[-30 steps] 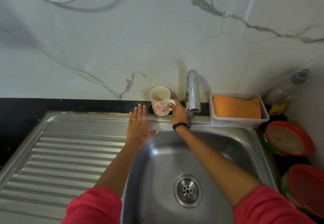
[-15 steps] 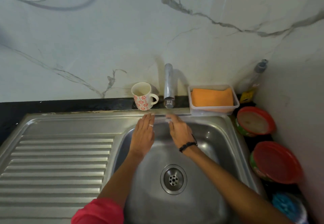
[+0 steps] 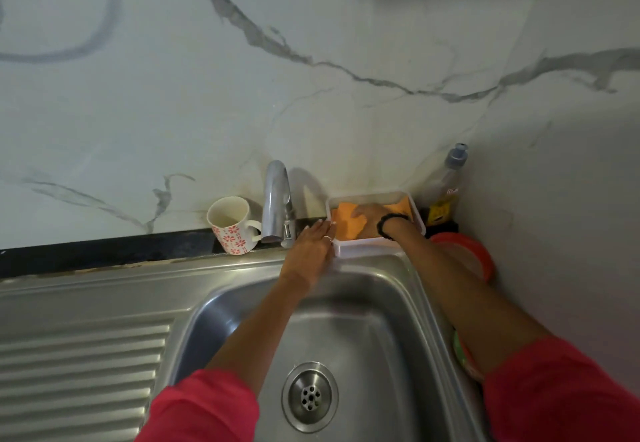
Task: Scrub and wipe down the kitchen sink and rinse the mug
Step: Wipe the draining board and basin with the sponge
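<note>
Orange sponge cloth [image 3: 349, 225] lies in the white plastic tray [image 3: 360, 245] behind the steel sink basin [image 3: 363, 324], and I've got my right hand [image 3: 369, 216] on it, fingers curled into the cloth. My left hand [image 3: 313, 249] lies flat, fingers straight, against the tray's left wall. White mug with red flowers [image 3: 232, 225] stands empty on the black ledge, just left of the chrome tap [image 3: 275, 202].

Home kitchen: steel sink [image 3: 398, 289], tap [image 3: 275, 199], marble wall [image 3: 311, 78]
</note>
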The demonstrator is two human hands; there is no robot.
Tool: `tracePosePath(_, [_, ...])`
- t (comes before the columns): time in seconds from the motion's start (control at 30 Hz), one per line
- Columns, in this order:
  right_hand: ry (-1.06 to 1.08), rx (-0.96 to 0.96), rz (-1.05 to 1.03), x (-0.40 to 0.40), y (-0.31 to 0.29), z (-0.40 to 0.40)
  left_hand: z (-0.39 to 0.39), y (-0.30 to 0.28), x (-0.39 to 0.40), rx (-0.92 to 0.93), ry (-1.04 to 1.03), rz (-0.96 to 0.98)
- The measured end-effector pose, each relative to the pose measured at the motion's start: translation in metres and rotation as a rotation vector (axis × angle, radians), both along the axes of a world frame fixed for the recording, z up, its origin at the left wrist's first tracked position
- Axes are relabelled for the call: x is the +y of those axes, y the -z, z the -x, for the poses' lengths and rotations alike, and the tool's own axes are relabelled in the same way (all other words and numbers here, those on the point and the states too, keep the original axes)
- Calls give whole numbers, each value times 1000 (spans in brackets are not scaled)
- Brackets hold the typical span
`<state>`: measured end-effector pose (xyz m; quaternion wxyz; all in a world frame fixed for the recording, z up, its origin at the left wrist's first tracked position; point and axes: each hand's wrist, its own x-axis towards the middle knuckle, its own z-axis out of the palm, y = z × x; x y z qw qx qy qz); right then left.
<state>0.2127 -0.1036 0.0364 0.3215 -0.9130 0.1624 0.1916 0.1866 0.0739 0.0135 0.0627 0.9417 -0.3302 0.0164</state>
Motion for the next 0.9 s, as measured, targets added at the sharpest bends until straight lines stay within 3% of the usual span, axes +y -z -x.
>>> tracePosePath(0.13, [-30, 19, 161, 4, 9, -15, -5, 5, -11, -37, -38, -78])
tracePosePath(0.27, [-284, -43, 459, 8, 9, -11, -4, 9, -17, -36, -77, -106])
tracePosePath(0.5, [-217, -335, 532, 11, -5, -3, 0, 7, -19, 59, -137, -86])
tracePosePath(0.6, [-123, -561, 478, 27, -31, 24, 16, 12, -12, 152, -183, 15])
tracePosePath(0.73, [-35, -751, 286, 53, -54, 77, 44, 25, 16, 143, -211, 96])
tracePosePath(0.8, [60, -737, 142, 68, -51, 103, 56, 29, 36, 181, -226, 150])
tracePosePath(0.9, [190, -570, -189, 89, -30, 131, 71, 39, 71, 235, -256, 149])
